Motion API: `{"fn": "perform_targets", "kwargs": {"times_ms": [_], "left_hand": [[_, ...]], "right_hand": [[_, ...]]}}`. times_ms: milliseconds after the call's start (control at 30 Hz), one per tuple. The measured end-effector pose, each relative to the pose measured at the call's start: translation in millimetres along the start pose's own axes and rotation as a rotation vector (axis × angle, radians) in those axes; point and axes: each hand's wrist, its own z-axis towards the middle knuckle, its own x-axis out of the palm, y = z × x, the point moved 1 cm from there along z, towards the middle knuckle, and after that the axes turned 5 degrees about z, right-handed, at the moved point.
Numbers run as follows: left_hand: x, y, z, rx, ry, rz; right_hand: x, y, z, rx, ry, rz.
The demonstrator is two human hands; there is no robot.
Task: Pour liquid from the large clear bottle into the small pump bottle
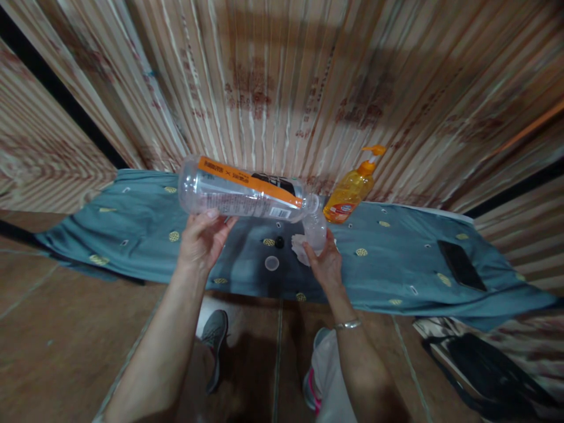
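A large clear plastic bottle (pixel 244 191) with an orange and silver label lies almost level in the air, its mouth toward the right. My left hand (pixel 202 235) grips its underside near the base. In my right hand (pixel 325 261) is a small translucent plastic container (pixel 314 229), held just below the bottle's mouth. Whether the two touch, I cannot tell. Beneath that hand, a whitish crumpled cloth or tissue (pixel 301 249) rests on the table. On the cloth-covered surface are a small black cap (pixel 279 242) and a round translucent lid (pixel 272 263).
Behind my right hand stands a pump bottle (pixel 350 194) of yellow-orange liquid. A dark phone (pixel 461 265) lies at the right on the blue-green tablecloth (pixel 388 252). A striped curtain (pixel 282 88) hangs behind. On the floor at right is a black bag (pixel 489 370).
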Motion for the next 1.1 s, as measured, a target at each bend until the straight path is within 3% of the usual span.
{"fn": "perform_targets", "kwargs": {"times_ms": [233, 1100], "left_hand": [[-1.2, 2.2, 1.8, 0.012, 0.021, -0.006], [3.1, 8.2, -2.7, 0.004, 0.014, -0.025]], "right_hand": [[1.1, -2.7, -1.8, -0.047, -0.017, 0.0], [-2.8, -2.4, -5.1, -0.01, -0.006, -0.007]]}}
